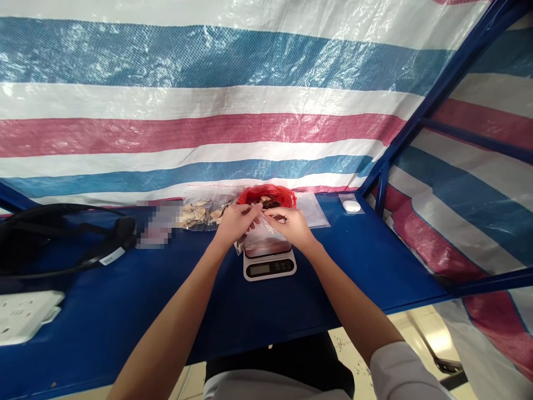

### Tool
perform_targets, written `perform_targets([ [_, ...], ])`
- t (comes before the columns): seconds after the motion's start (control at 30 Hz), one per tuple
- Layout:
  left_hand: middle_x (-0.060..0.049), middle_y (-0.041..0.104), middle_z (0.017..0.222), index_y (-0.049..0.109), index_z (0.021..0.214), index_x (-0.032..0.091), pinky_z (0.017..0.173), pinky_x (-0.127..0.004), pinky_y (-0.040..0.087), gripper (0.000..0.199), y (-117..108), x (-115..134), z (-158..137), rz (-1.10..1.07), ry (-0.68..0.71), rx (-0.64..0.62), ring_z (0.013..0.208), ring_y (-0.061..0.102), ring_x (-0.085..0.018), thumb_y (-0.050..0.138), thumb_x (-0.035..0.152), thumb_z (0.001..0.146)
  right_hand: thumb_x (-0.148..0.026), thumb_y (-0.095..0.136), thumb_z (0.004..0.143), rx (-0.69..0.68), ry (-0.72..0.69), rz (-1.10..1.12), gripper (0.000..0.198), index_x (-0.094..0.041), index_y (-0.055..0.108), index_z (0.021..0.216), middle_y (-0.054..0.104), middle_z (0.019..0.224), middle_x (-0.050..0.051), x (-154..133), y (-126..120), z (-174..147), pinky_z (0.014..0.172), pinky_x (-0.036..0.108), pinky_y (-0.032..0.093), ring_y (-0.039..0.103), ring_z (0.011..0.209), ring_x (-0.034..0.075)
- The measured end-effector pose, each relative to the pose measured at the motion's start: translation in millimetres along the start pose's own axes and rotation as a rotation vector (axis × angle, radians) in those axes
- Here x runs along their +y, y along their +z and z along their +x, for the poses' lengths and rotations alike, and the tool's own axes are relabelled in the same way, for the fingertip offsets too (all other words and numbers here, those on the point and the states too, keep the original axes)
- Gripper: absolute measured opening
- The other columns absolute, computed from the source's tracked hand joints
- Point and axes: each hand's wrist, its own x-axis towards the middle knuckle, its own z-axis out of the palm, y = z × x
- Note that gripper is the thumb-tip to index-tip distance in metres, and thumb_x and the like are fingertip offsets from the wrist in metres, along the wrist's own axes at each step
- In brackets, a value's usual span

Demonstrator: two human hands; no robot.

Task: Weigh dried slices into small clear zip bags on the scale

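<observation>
Over a white digital kitchen scale (270,270), my left hand (238,223) and my right hand (292,225) pinch the top of a clear plastic bag (266,232) between thumbs and fingers. The bag hangs above the scale's shiny platform; whether it touches is hard to tell. Some brownish content shows low at its left side, partly hidden by my left hand. Just behind my hands sits an open red plastic bag (287,195) with dark and tan dried pieces (266,201) inside. Left of my left hand lies a clear bag of dried slices (200,214).
Flat clear bags (314,211) lie right of the red bag. A white rounded case (352,206) rests farther right. On the left are black headgear with straps (120,233) and a white power strip (29,316). Striped sheeting (208,133) closes off the blue table's (333,278) back.
</observation>
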Motion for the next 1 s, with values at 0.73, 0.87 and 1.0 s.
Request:
perform_targets([
  [0.73,-0.007,0.072,0.069,0.079,0.072,0.015,0.065,-0.032,0.056,0.037,-10,-20,27,-0.392,-0.120,-0.229,0.064,0.063,-0.017,0.087,0.051,0.067,-0.031,0.071,0.082,-0.427,0.254,0.146,0.019,-0.015,0.081,0.083,0.070,0.069,0.002,0,-19,47,0.052,0.021,0.061,0.066,0.060,0.012],
  [0.87,-0.007,0.074,0.074,0.080,0.076,0.016,0.068,-0.032,0.056,0.034,-12,-25,28,-0.387,-0.112,-0.260,0.066,0.064,-0.016,0.087,0.048,0.068,-0.027,0.072,0.079,-0.384,0.314,0.194,0.015,-0.015,0.080,0.079,0.070,0.068,0.002,4,-15,47,0.053,0.020,0.060,0.067,0.059,0.012],
  [1.0,-0.005,0.075,0.073,0.081,0.079,0.018,0.066,-0.030,0.056,0.032,-13,-28,28,-0.356,-0.119,-0.266,0.065,0.065,-0.016,0.086,0.048,0.069,-0.025,0.072,0.075,-0.340,0.318,0.207,0.012,-0.015,0.078,0.073,0.069,0.064,0.001,6,-13,48,0.050,0.020,0.056,0.064,0.055,0.011],
])
